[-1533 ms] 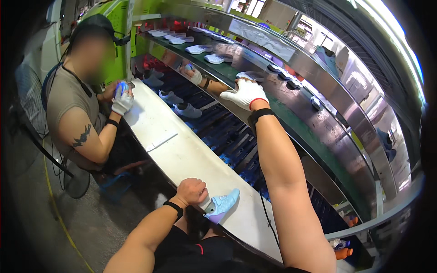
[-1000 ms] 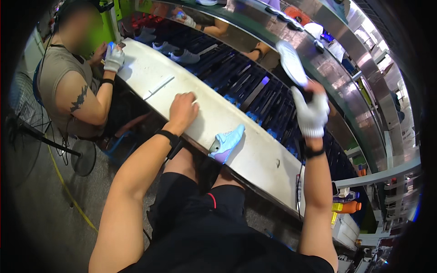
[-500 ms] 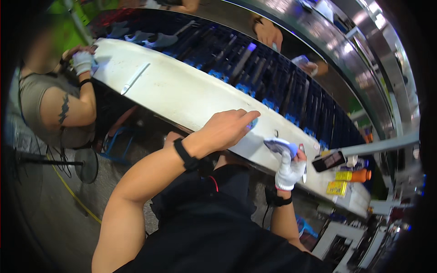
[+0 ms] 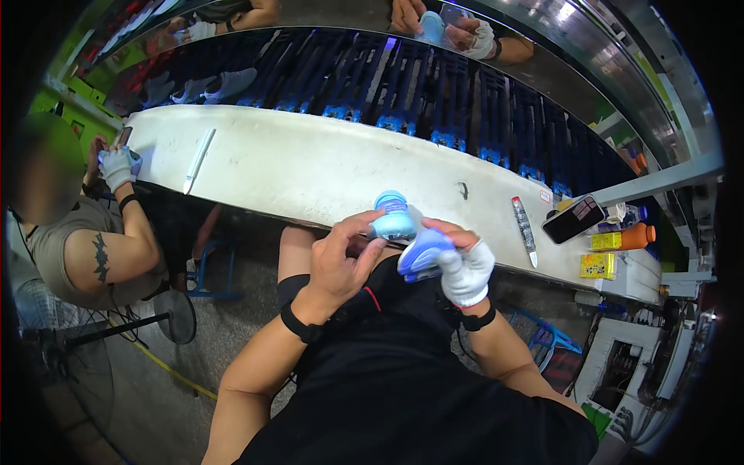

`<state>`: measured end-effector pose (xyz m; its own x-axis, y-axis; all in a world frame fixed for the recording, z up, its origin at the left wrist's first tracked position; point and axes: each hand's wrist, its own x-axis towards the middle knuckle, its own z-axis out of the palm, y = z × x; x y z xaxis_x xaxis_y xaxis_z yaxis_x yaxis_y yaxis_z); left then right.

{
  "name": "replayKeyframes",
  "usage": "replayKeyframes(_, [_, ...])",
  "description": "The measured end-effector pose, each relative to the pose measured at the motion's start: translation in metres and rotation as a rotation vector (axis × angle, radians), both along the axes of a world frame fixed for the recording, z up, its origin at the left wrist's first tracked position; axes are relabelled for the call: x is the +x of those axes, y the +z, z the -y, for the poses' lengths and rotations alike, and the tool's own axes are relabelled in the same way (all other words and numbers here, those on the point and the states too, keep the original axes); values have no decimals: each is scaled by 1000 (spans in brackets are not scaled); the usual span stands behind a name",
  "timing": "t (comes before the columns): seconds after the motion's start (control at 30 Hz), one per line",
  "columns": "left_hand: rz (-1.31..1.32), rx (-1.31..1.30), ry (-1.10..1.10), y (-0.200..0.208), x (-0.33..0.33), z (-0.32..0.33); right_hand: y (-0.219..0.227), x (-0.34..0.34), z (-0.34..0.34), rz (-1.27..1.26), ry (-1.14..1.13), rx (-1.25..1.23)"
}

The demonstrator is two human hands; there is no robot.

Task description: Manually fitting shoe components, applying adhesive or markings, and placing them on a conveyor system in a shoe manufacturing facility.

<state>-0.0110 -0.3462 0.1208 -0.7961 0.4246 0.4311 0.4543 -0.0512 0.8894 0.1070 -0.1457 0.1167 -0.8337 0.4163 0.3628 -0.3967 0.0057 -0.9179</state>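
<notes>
My bare left hand (image 4: 341, 260) grips the left side of a light-blue rounded piece (image 4: 394, 221) with a narrower, banded top, held over the bench's near edge. Thumb and index finger press against it; the other fingers are partly hidden. Close beside it, my right hand (image 4: 467, 267), in a white glove with bare fingertips, holds a curved blue-purple piece (image 4: 422, 254) with a pale edge. This second piece looks like part of a shoe, though its exact kind is unclear. The two pieces are almost side by side in front of my lap.
On the long white bench (image 4: 287, 159) lie a red-tipped marker (image 4: 524, 231), a phone (image 4: 574, 219), an orange bottle (image 4: 637, 236), a yellow box (image 4: 597, 266) and a white-handled tool (image 4: 200, 161). Dark racks (image 4: 434, 97) with grey shoes (image 4: 230, 84) run behind. A co-worker's gloved hand (image 4: 116, 167) is at far left.
My left hand has drawn back and turned, and the light-blue piece now shows clearly in it. My right hand has moved left with its piece, bringing the two together. The view has shifted.
</notes>
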Motion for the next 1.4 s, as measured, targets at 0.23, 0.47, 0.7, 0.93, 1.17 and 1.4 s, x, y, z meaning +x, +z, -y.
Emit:
replayKeyframes(0.23, [-89,-61,-46,11,7,1,-13,-13,6,-21,32,268])
replayKeyframes(0.47, [-241,-146,-32,9,2,0,-23,-11,-3,24,9,312])
replayKeyframes(0.7, [-249,-158,-70,5,2,1,-22,-12,-6,-13,-32,402])
replayKeyframes(0.93, [-189,-144,-87,2,-1,7,-16,-15,-8,58,32,403])
replayKeyframes(1.17, [-101,-151,-143,8,-21,9,-36,-40,-3,-69,-29,343])
replayKeyframes(1.4, [-244,-577,-178,88,-48,25,-18,-63,10,-196,-30,578])
